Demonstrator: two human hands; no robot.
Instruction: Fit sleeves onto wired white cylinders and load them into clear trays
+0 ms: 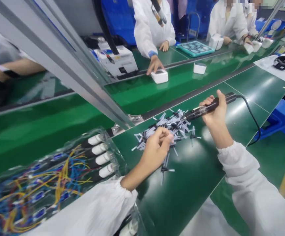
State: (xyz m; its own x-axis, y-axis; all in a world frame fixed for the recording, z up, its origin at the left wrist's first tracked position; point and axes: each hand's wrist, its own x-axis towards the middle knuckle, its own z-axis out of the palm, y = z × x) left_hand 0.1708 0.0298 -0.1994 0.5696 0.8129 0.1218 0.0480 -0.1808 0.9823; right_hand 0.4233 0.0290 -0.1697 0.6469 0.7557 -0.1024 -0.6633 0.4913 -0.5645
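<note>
My right hand (pixel 216 118) is wrapped round a black electric screwdriver (pixel 195 113), its thumb raised along the body. The tool lies nearly level, tip pointing left over a pile of small white and black strip-like parts (pixel 165 122). A black cable (pixel 253 114) runs from its rear end down to the right. At the near side of the pile, my left hand (pixel 158 146) has its fingers curled together in a pinch. Whatever sits between those fingertips is hidden. A few loose strip-like parts (pixel 165 169) lie on the green table just below that hand.
Wired assemblies with white ends (pixel 103 159) lie in clear plastic at left. A metal post (pixel 88 82) slants across. Beyond runs a green conveyor (pixel 130 96) carrying white housings (pixel 199 68). A co-worker's hand (pixel 155 64) touches one. A teal tray (pixel 195 48) stands behind.
</note>
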